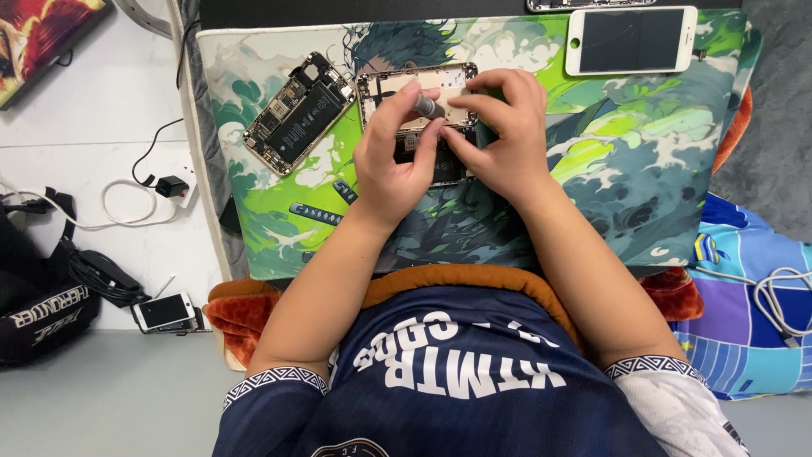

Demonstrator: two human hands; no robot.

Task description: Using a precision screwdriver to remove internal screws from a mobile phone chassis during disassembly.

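Both hands [452, 140] mid-mat [643, 195], edges clear.

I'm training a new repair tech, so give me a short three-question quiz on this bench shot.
1. True or false: the left hand holds a thin grey tool over the open phone shell.
2. Which lies left of that shell? A) opened phone showing its battery B) white phone face up
3. Fill in: the right hand rests on the ____.

Key: 1 true; 2 A; 3 shell
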